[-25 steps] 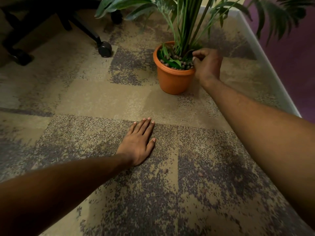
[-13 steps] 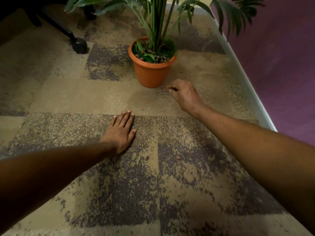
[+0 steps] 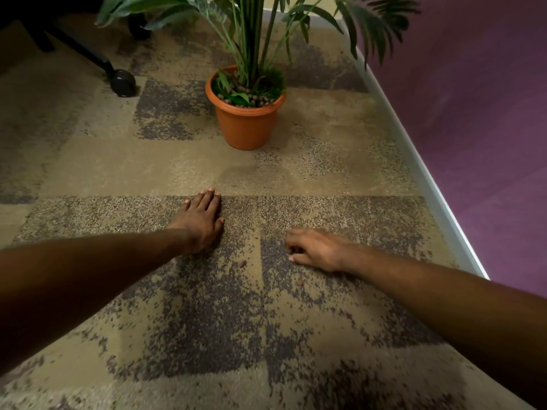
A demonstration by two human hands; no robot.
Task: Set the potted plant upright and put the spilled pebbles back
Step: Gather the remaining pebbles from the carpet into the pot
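Note:
The orange pot (image 3: pixel 245 125) stands upright on the carpet at the top centre, green palm stems rising from it. Brown pebbles (image 3: pixel 253 99) fill its top around the stems. Two small loose pebbles lie on the carpet, one (image 3: pixel 242 263) between my hands and another (image 3: pixel 299 282) below my right hand. My left hand (image 3: pixel 201 223) rests flat on the carpet, fingers together and pointing toward the pot. My right hand (image 3: pixel 316 248) is down on the carpet well in front of the pot, fingers curled under; anything beneath the fingertips is hidden.
An office chair's leg and black caster (image 3: pixel 122 82) stand at the top left. A white skirting board (image 3: pixel 426 179) and a purple wall (image 3: pixel 479 113) run along the right. Palm fronds (image 3: pixel 376 22) hang over the top of the view.
My right hand left the pot's rim and came back toward me, down onto the carpet to the right of my left hand. The left hand stayed flat. The view shifted.

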